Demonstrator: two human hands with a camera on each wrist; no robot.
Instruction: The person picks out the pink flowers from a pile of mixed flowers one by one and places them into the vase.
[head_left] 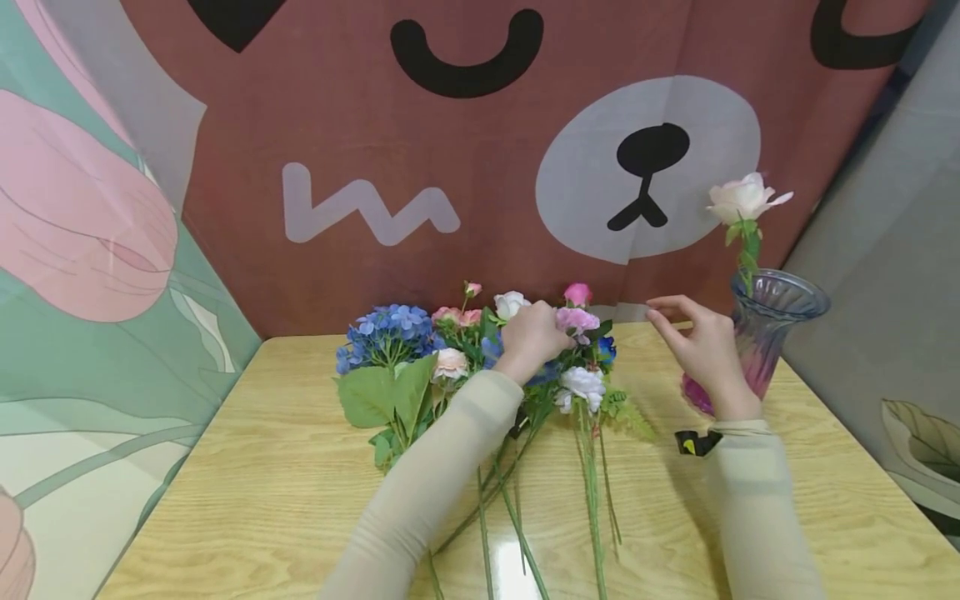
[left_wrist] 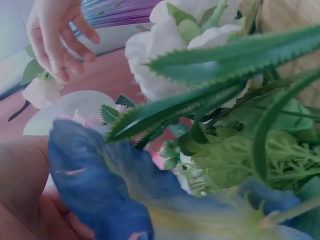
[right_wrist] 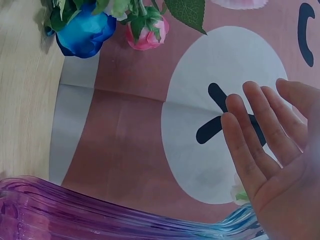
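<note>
Blue ruffled petals (left_wrist: 100,175) overlap the left hand (head_left: 535,339), grip unclear; the right hand (head_left: 708,354) spreads loosely beside a fluted vase (head_left: 767,346).

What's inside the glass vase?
One pale pink rose stands in the glass vase, its bloom above the rim. Its lower stem can't be made out; the right grip covers part of the vase.

Below the hands (head_left: 534,337) (head_left: 703,354) is a wooden table (head_left: 262,467), beyond them a reddish-brown cloth (head_left: 337,125), to their left a flower-print cloth (head_left: 82,358).
</note>
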